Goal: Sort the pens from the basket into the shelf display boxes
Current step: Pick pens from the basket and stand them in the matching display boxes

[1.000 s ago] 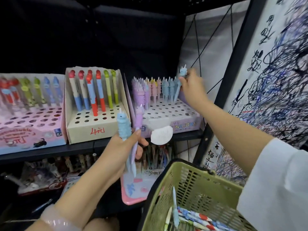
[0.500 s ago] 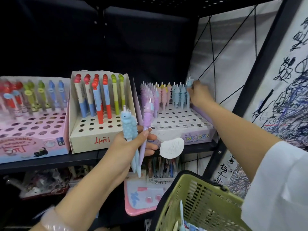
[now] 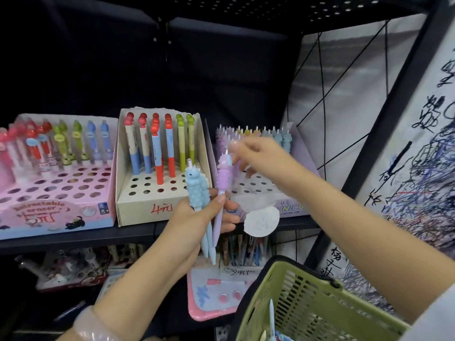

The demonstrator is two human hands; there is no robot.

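Left of the pens gripped in the left hand (image 3: 197, 217), the pink box (image 3: 56, 210) reads "Retractable eraser". The cream box (image 3: 138, 205) beside the grip shows a red handwritten "4". Right of the grip, the purple box (image 3: 290, 207) reads "UNICO", partly hidden. Below it, a tag (image 3: 240, 271) shows "2".

Dark metal shelf (image 3: 73, 238) spans left, black backing behind. Perforated black shelf panel (image 3: 295, 8) overhead. Black upright post (image 3: 384, 124) at right. Scribbled white test-paper wall (image 3: 423, 148) far right. Grey wire-crossed panel (image 3: 344, 82) behind.
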